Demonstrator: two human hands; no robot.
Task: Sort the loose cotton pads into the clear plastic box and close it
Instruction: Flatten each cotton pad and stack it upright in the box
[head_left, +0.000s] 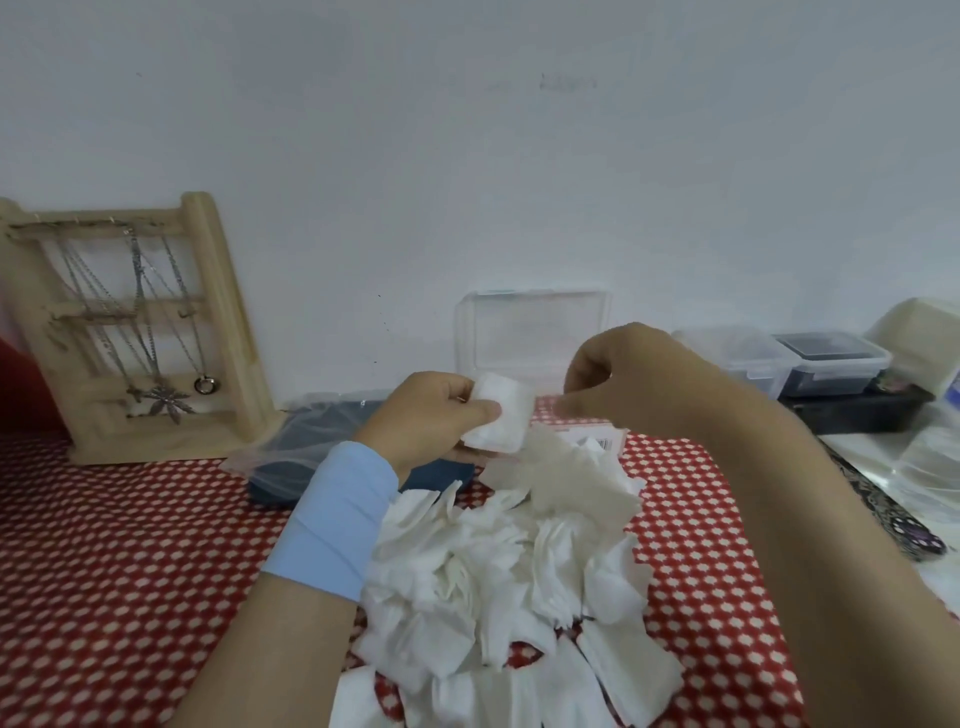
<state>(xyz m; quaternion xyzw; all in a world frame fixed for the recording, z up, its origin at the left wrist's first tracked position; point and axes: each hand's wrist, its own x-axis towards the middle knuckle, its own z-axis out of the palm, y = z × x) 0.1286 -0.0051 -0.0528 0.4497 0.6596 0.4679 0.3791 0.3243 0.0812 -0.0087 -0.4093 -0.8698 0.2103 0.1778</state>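
While the left hand (441, 415) pinches a small neat stack of square white cotton pads (501, 418) just in front of the clear plastic box (530, 332), whose lid stands up, the right hand (639, 379) hovers beside the stack with curled fingers. Blur hides whether it grasps anything. Thin, white, rumpled loose pads (493, 571) lie heaped nearer than the box on the red dotted cloth (130, 571).

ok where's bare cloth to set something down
Widest bare patch: red dotted cloth left of the pad pile, in front of the necklace stand. Narrower strip right of the pile. Crowded behind it, around the blue pouch and clear box.
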